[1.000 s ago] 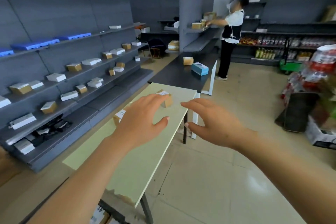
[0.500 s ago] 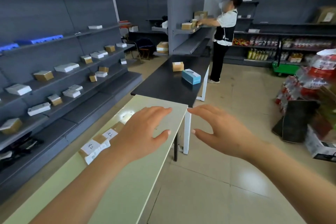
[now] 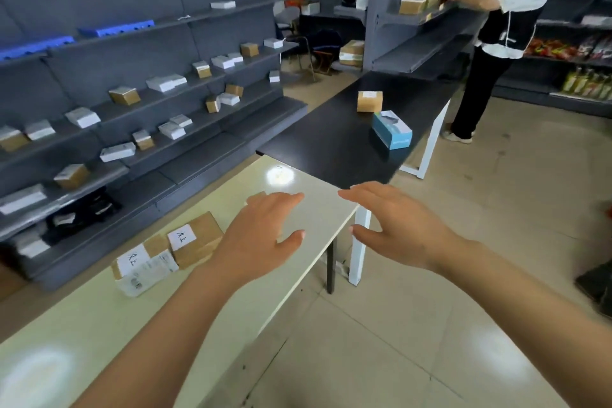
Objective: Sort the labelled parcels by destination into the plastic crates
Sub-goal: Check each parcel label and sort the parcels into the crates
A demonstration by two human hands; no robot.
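Two brown labelled parcels lie side by side on the pale green table point(image 3: 82, 325): one parcel point(image 3: 195, 242) just left of my left hand, the other parcel point(image 3: 142, 262) further left with a white shipping slip on its front. My left hand point(image 3: 261, 235) hovers over the table with fingers spread and holds nothing; a small box corner peeks out behind its fingertips. My right hand point(image 3: 394, 228) floats past the table's right edge, fingers extended and empty. No plastic crate is in view.
A black table point(image 3: 331, 142) beyond carries a brown box point(image 3: 370, 101) and a blue tissue box point(image 3: 391, 129). Grey shelving point(image 3: 139, 109) with several small boxes runs along the left. A person point(image 3: 500, 30) stands at far shelves on the right. Tiled floor lies to the right.
The view has moved forward and tilted down, so the two labelled parcels now lie beside my left hand. Both hands stay spread and empty.
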